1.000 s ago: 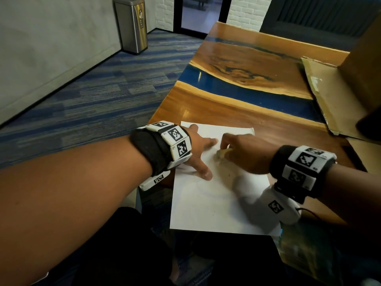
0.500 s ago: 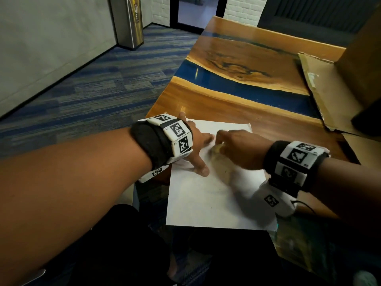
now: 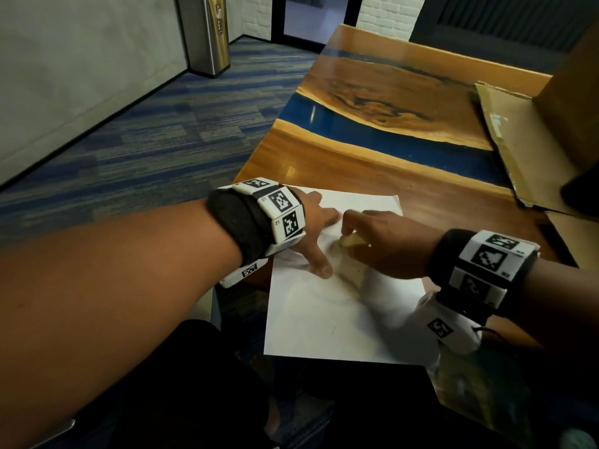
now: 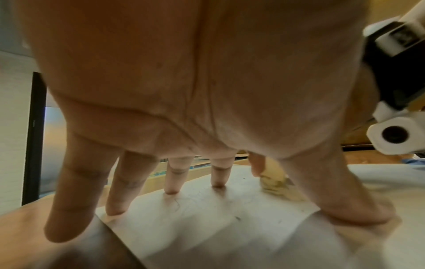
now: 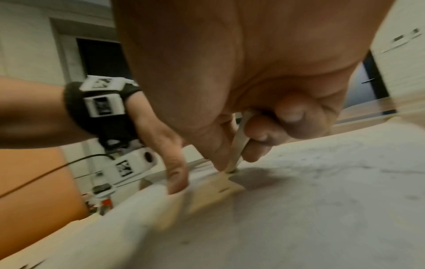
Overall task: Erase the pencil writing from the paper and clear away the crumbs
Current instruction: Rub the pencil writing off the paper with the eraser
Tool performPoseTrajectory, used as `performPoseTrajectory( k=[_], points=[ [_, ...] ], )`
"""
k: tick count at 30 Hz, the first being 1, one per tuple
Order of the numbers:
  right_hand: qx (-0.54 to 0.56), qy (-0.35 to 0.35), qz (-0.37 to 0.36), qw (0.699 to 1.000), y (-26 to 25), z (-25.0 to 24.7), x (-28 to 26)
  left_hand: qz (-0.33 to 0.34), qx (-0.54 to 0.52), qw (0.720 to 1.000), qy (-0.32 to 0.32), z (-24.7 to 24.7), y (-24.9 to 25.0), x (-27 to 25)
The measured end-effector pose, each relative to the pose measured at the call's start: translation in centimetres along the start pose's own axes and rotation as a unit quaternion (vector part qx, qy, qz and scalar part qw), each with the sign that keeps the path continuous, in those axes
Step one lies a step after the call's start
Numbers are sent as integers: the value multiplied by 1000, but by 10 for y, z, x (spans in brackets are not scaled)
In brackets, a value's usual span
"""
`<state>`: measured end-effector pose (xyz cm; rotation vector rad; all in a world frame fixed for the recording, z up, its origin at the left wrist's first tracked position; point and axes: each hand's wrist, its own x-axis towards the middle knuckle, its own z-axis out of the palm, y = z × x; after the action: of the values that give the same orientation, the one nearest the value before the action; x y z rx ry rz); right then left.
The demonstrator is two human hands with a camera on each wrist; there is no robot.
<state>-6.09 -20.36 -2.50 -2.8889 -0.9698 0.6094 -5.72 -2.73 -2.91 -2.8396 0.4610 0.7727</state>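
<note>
A white sheet of paper (image 3: 327, 322) lies flat at the near edge of the glossy wood-and-blue-resin table (image 3: 372, 163). On its far half the left hand (image 3: 312, 222) presses down with splayed straight fingers; just beside it the right hand (image 3: 385, 244) pinches a pale yellowish eraser (image 3: 351, 242) against the sheet, faint pencil marks (image 4: 184, 203) between them

Office lounge: carpet tiles (image 3: 136, 134), steel bin (image 3: 204, 34), resin-wood table (image 3: 389, 131).

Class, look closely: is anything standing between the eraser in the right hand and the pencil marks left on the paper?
Nothing visible does. The right hand pinches the eraser, its tip already on the paper. The left hand presses spread fingers beside it, and faint pencil marks lie uncovered between them.
</note>
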Motion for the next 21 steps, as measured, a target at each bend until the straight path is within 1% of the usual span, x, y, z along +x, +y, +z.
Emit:
performPoseTrajectory(
  k=[1, 2, 3, 6, 7, 10, 11, 12, 13, 15, 16, 17, 18, 20, 21],
  points=[
    [8, -17, -22, 1000, -3, 3, -2, 5, 1, 1000, 6, 0, 0, 1],
    [12, -24, -29, 999, -3, 4, -2, 6, 4, 1000, 7, 0, 1, 1],
    [12, -16, -18, 1000, -1, 3, 0, 4, 8, 1000, 6, 0, 1, 2],
    [5, 43, 40, 998, 8, 0, 6, -7, 16, 1000, -3, 0, 1, 2],
    [9, 47, 38, 998, 5, 1, 7, -6, 14, 1000, -4, 0, 1, 2],
    [43, 7, -39, 998, -11, 11, 4, 4, 0, 1000, 7, 0, 0, 0],
    [46, -5, -52, 998, -11, 12, 3, 3, 1, 1000, 6, 0, 1, 0],
    [36, -4, -47, 998, -6, 10, 4, 1, 5, 1000, 4, -1, 1, 0],
    [16, 8, -27, 999, 3, 6, 7, -2, 11, 1000, 0, -2, 2, 0],
    [-27, 33, 36, 998, 21, -4, 9, -12, 18, 1000, -7, -3, 4, 0],
    [-39, 39, 56, 997, 26, -6, 8, -15, 18, 1000, -9, -4, 4, -1],
    [-38, 37, 55, 997, 27, -5, 5, -15, 17, 1000, -10, -5, 5, -1],
    [-28, 24, 30, 999, 23, -4, 2, -13, 15, 1000, -11, -6, 5, 0],
    [-5, -11, -44, 999, 10, 3, -5, -7, 8, 1000, -10, -8, 7, 1],
    [-3, -23, -67, 998, 7, 6, -7, -6, 9, 1000, -9, -9, 8, 1]
  ],
)
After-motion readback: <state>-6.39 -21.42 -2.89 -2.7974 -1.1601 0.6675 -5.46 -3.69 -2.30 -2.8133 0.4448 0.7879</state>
